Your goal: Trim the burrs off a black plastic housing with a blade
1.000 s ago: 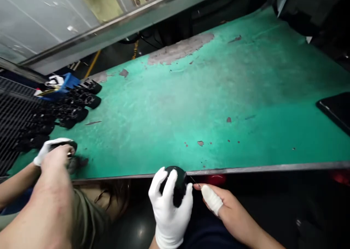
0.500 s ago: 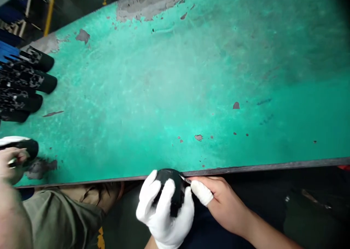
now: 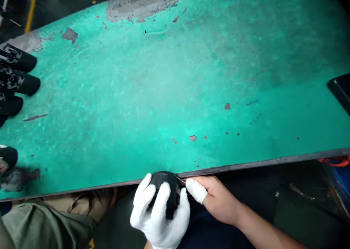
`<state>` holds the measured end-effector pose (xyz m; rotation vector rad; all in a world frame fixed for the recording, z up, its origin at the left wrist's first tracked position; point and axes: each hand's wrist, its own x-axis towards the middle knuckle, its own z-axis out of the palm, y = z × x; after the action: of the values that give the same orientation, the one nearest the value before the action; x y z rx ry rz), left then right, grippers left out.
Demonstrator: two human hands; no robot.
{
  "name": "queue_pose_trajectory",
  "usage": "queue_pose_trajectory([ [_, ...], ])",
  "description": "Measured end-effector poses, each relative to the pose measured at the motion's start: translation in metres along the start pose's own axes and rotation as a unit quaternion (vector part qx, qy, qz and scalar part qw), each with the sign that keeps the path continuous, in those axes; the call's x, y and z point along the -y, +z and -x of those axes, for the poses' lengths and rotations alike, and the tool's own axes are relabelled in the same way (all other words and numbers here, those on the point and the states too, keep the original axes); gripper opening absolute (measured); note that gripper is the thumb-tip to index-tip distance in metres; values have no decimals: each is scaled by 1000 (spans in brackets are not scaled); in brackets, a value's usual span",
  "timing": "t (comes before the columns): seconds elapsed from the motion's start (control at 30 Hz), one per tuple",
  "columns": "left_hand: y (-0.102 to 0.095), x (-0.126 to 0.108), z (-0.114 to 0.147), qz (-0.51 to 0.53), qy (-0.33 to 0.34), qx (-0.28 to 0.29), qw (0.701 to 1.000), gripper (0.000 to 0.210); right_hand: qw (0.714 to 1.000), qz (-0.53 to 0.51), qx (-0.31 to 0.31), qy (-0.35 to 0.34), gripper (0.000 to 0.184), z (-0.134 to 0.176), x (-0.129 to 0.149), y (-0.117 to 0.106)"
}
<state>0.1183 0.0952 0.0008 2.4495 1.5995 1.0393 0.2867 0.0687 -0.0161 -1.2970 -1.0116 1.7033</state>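
Observation:
My left hand (image 3: 160, 214), in a white glove, is wrapped around a rounded black plastic part (image 3: 166, 185) just below the near edge of the green table (image 3: 169, 95). My right hand (image 3: 214, 198) is bare, with white tape around the forefinger tip. It pinches a thin metal blade (image 3: 179, 179) whose tip touches the upper right edge of the black part. Both hands hover over my lap, off the table top.
Several long black moulded parts (image 3: 16, 75) lie in a row at the table's left edge. A co-worker's hand (image 3: 5, 161) and olive sleeve (image 3: 41, 223) are at lower left. A black tray corner (image 3: 340, 90) shows at the right, an orange item (image 3: 333, 161) below the edge.
The view has tilted down and shifted right, so the co-worker and the black parts slid leftwards. My right hand closed in until the blade met the black part.

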Motion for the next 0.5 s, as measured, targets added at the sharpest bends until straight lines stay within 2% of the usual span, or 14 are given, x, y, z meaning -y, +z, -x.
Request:
queue_pose_trajectory([
  [0.1, 2, 0, -1, -3, 9, -4, 1000, 63, 1000, 9, -2, -2, 33, -1, 3, 1],
  [0.3, 4, 6, 0, 7, 64, -21, 998, 56, 998, 44, -48, 11, 32, 0, 4, 7],
  [0.5, -3, 11, -1, 21, 104, 21, 994, 48, 999, 37, -9, -17, 35, 2, 2, 2],
])
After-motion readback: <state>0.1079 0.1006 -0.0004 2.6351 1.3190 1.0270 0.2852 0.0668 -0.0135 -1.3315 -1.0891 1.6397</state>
